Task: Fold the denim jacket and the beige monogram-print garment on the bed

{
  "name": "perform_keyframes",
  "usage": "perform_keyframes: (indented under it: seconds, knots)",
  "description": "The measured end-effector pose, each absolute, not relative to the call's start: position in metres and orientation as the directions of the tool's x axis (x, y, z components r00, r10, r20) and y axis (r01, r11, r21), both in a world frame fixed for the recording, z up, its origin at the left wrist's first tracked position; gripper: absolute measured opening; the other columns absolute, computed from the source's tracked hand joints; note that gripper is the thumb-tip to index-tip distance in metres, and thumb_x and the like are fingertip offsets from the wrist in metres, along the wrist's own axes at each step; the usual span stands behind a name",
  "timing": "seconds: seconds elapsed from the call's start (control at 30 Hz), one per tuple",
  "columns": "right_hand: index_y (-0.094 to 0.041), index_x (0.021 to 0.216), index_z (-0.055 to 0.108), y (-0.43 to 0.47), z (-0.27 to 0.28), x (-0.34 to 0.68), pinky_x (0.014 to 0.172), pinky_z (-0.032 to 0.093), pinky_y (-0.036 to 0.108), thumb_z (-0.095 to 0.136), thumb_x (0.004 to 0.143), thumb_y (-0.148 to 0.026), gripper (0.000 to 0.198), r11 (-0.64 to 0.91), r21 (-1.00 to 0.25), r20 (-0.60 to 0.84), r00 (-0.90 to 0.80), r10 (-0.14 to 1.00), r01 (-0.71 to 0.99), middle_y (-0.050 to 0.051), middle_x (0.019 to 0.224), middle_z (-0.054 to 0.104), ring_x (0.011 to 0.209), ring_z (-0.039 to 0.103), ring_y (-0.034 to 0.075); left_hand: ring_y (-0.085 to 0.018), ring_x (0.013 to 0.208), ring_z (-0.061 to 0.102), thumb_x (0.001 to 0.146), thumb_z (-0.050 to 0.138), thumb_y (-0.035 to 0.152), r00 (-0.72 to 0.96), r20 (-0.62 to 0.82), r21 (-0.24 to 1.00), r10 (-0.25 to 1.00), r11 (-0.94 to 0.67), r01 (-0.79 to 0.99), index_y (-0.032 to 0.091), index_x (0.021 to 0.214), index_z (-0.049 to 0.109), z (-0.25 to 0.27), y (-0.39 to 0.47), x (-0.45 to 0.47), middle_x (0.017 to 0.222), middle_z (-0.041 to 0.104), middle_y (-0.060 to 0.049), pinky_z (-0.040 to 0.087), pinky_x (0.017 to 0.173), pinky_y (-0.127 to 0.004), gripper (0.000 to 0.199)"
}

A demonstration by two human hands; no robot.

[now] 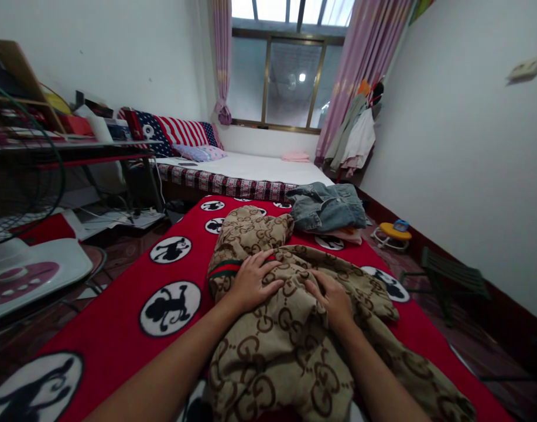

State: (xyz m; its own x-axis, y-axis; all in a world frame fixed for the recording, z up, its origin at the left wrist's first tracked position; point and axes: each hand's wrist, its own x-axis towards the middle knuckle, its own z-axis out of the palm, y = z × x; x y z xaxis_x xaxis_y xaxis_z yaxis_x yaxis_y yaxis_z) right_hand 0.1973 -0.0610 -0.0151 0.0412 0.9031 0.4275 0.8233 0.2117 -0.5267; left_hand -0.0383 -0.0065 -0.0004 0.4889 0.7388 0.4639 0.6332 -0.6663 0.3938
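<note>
A beige garment with a brown letter pattern (290,346) lies crumpled on a red blanket with round dark-figure prints (123,281). It looks like a jacket; a green and red stripe crosses its left part. My left hand (255,280) rests on the garment near that stripe, fingers stretched out and a little apart. On the garment's middle lies my right hand (332,298), its thumb toward the left and some fingers hidden behind the hand and in the folds. Whether it pinches the cloth cannot be made out. Beyond the garment sits folded blue denim clothing (327,205).
A bed with a white sheet (255,168) stands under the window. Along the left is a cluttered desk (75,145), with a fan (22,170) and a white chair seat (35,275). On the right are a yellow round stool (394,231) and a dark green folding stool (455,272).
</note>
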Motion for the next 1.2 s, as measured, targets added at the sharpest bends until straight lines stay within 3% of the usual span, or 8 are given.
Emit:
perform_keyframes:
  seconds: [1.2]
  knots:
    - [-0.024, 0.115, 0.066, -0.0600, -0.0159, 0.1968, 0.096, 0.044, 0.041, 0.045, 0.092, -0.053, 0.042, 0.199, -0.557, 0.414, 0.061, 0.908, 0.806, 0.006, 0.118, 0.068, 0.111, 0.060, 0.026, -0.026, 0.132, 0.044, 0.084, 0.064, 0.044, 0.456, 0.493, 0.441, 0.741, -0.665, 0.603, 0.027, 0.119, 0.066, -0.0003, -0.0059, -0.0379, 0.144, 0.049, -0.003, 0.035, 0.112, -0.045, 0.039]
